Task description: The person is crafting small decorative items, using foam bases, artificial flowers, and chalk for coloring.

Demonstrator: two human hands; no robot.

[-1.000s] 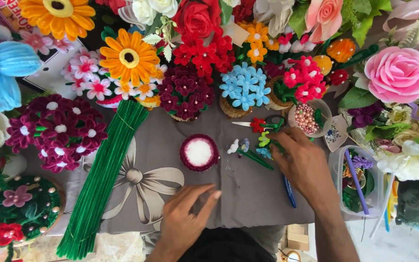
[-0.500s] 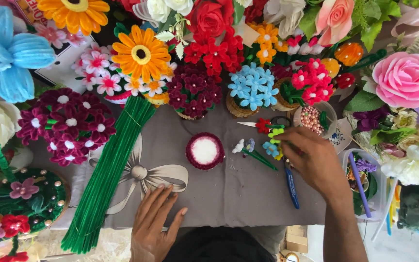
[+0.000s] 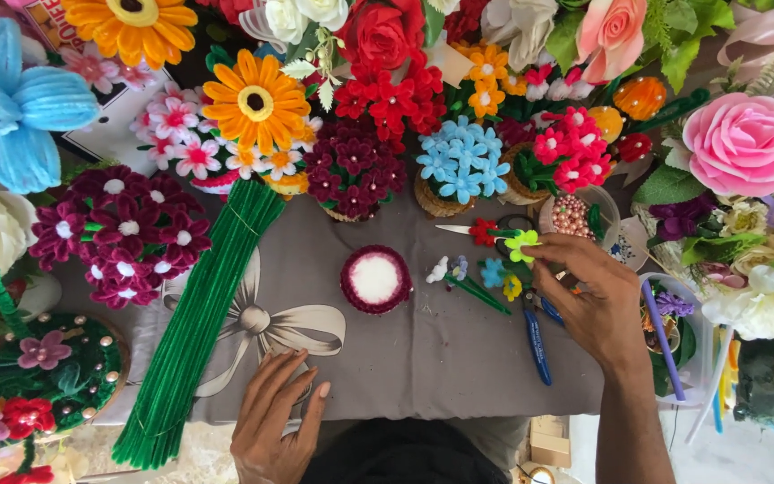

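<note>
The right hand (image 3: 589, 300) is pinching a small lime-green pipe-cleaner flower (image 3: 521, 244) between thumb and fingertips, lifting it just above the grey cloth (image 3: 423, 350) at the far right of the work area. The flower head is pointing up-left from the hand, and its stem is mostly hidden under the fingers, so I cannot tell the stem's long axis for sure (probably running back toward the palm).

The left hand (image 3: 275, 421) is lying flat and empty, fingers spread loosely, palm down on the near edge of the cloth, well apart from the flower. The right hand is clearly the nearer one.

Just beside the held flower, a loose cluster of small finished flowers (image 3: 481, 273) is lying on the cloth, stems slanting down-right. A red flower (image 3: 483, 231) and scissors (image 3: 463, 230) are sitting just beyond it. Blue-handled pliers (image 3: 537, 336) are lying under the right wrist, long axis running near to far.

A round maroon-rimmed white foam base (image 3: 375, 279) is sitting between the two hands, left of the flower. A long bundle of green pipe cleaners (image 3: 199, 332) is lying diagonally at the left. A cup of pinkish beads (image 3: 575, 215) is standing just behind the right hand.
</note>
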